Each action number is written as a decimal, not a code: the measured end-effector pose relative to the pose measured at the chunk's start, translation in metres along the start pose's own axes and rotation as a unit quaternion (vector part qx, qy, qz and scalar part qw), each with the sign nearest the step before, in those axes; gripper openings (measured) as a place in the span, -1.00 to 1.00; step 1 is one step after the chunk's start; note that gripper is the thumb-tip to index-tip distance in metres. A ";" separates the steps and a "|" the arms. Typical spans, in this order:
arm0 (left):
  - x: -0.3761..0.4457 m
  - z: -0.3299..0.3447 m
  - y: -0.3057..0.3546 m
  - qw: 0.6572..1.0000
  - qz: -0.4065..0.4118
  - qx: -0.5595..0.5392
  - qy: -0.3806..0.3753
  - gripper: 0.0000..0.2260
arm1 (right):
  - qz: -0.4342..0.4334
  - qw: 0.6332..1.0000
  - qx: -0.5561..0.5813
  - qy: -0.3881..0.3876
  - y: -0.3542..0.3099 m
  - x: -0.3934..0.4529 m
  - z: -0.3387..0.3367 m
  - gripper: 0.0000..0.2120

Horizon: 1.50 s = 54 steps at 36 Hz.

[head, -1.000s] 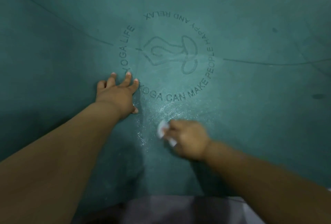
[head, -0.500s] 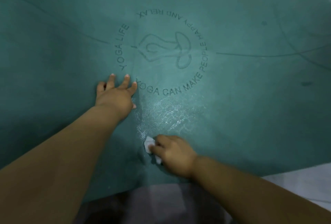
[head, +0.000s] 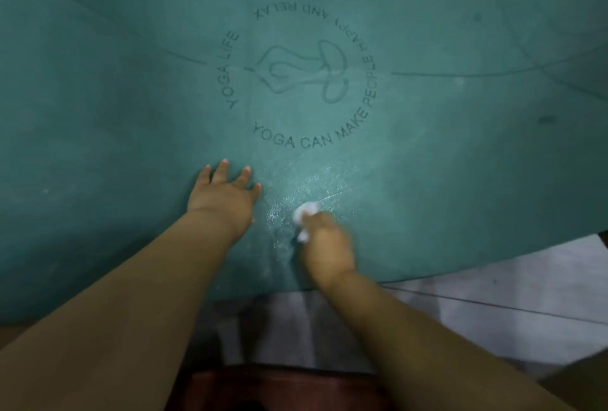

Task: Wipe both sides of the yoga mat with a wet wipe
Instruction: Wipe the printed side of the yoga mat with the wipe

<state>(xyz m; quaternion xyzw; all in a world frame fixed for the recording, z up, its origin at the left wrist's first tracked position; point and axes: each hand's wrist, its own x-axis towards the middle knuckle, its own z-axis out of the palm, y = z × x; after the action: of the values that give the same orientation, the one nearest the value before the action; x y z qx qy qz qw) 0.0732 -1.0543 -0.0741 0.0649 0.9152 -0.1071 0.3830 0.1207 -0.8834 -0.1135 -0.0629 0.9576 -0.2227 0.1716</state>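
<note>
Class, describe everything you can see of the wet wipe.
The wet wipe is small, white and crumpled into a wad, blurred in this frame. The right hand grips it and presses it onto the green yoga mat, near the mat's front edge, beside a shiny damp patch. Fingers hide most of it.

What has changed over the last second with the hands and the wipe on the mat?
The right hand, still gripping the wet wipe, swept toward the mat's near edge, then back up beside the left hand. The left hand slid back from the printed lettering, which it touched before. It still presses flat on the yoga mat, fingers spread. The wet sheen lies in the same patch.
</note>
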 end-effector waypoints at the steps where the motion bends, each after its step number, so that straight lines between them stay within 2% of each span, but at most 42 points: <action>1: -0.003 0.001 0.000 1.000 0.002 0.005 -0.005 -0.43 | -0.090 0.995 -0.009 -0.038 -0.011 -0.011 0.008 -0.70; 3: -0.008 0.003 0.000 1.000 0.002 0.008 -0.017 -0.40 | -0.239 0.966 -0.031 -0.093 -0.014 -0.027 0.018 -0.62; 4: -0.010 0.005 0.000 1.000 0.001 0.006 -0.022 -0.39 | -0.288 0.950 -0.053 -0.108 -0.009 -0.028 0.015 -0.64; 6: -0.013 0.007 0.000 1.000 0.000 0.000 -0.024 -0.39 | -0.334 0.930 -0.099 -0.117 0.009 -0.021 -0.001 -0.80; 7: -0.013 0.008 0.000 1.000 0.000 -0.002 -0.021 -0.40 | -0.324 0.932 -0.111 -0.114 0.019 -0.017 -0.012 -0.80; 9: -0.013 0.009 0.001 1.000 0.000 -0.004 -0.014 -0.41 | -0.229 0.963 -0.124 -0.064 0.042 -0.007 -0.031 -0.76; 11: -0.012 0.011 0.002 1.000 0.001 0.000 -0.008 -0.39 | -0.077 0.989 -0.128 -0.009 0.068 0.003 -0.049 -0.73; 13: -0.010 0.015 0.003 1.000 0.000 0.007 0.000 -0.37 | 0.080 0.990 -0.116 0.010 0.085 0.006 -0.059 -0.71; 14: -0.009 0.018 0.003 1.000 0.002 0.010 0.005 -0.37 | 0.129 0.985 -0.108 0.027 0.086 0.006 -0.057 -0.71; 16: -0.009 0.021 0.002 1.000 0.008 0.011 0.014 -0.36 | 0.163 0.983 -0.076 0.045 0.066 -0.001 -0.045 -0.72; 18: -0.009 0.022 0.000 1.000 0.015 0.008 0.018 -0.34 | 0.110 0.992 -0.054 0.034 0.038 -0.011 -0.019 -0.71; 20: -0.009 0.023 -0.002 1.000 0.019 0.003 0.022 -0.33 | 0.010 0.999 -0.035 -0.028 -0.001 -0.026 0.002 -0.68; 23: -0.009 0.026 -0.004 0.999 0.020 -0.007 0.026 -0.33 | -0.171 0.976 -0.062 -0.122 -0.039 -0.046 0.029 -0.75; 26: -0.008 0.025 -0.006 0.999 0.018 -0.019 0.027 -0.32 | -0.209 0.968 -0.024 -0.134 -0.025 -0.048 0.024 -0.82; 28: -0.007 0.024 -0.007 0.999 0.021 -0.022 0.028 -0.31 | -0.208 0.969 -0.054 -0.121 0.002 -0.042 0.008 -0.78; 30: -0.006 0.023 -0.008 0.999 0.025 -0.030 0.027 -0.28 | -0.123 0.986 -0.089 -0.075 0.036 -0.033 -0.015 -0.65; 32: -0.005 0.022 -0.008 0.998 0.024 -0.040 0.029 -0.25 | 0.018 0.995 -0.097 -0.026 0.075 -0.027 -0.037 -0.66; 35: -0.003 0.021 -0.007 0.998 0.022 -0.046 0.028 -0.21 | 0.190 0.975 -0.105 0.050 0.108 -0.027 -0.059 -0.70; 37: -0.002 0.021 -0.005 0.998 0.021 -0.047 0.023 -0.21 | 0.236 0.966 -0.086 0.058 0.097 -0.033 -0.053 -0.72; 39: -0.002 0.021 -0.004 0.998 0.018 -0.050 0.019 -0.22 | 0.209 0.974 -0.060 0.058 0.072 -0.043 -0.034 -0.72; 43: -0.002 0.021 -0.001 0.998 0.017 -0.061 0.015 -0.28 | 0.001 0.998 -0.059 -0.017 0.022 -0.065 0.003 -0.67; 45: -0.003 0.021 0.002 0.997 0.015 -0.068 0.016 -0.32 | -0.070 0.995 -0.034 -0.068 0.009 -0.069 -0.001 -0.68; 47: -0.004 0.020 0.007 0.997 0.010 -0.075 0.019 -0.33 | -0.145 0.979 -0.099 -0.108 0.020 -0.067 -0.009 -0.66; 48: -0.004 0.020 0.010 0.997 0.009 -0.077 0.022 -0.32 | -0.141 0.974 -0.125 -0.126 0.030 -0.064 -0.016 -0.69; 49: -0.004 0.018 0.014 0.996 0.010 -0.079 0.025 -0.30 | -0.111 0.976 -0.148 -0.115 0.046 -0.060 -0.022 -0.71; 51: -0.004 0.017 0.022 0.996 0.010 -0.085 0.029 -0.24 | 0.041 0.987 -0.121 -0.097 0.083 -0.058 -0.039 -0.68; 54: -0.003 0.016 0.039 0.996 -0.007 -0.089 0.031 -0.14 | 0.230 0.969 -0.092 -0.001 0.118 -0.059 -0.069 -0.68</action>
<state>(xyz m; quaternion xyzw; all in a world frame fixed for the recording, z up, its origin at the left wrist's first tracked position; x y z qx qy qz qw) 0.0943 -1.0209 -0.0886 0.0278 0.9331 -0.0256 0.3576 0.1463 -0.7383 -0.0909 0.1437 0.9624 -0.0883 0.2130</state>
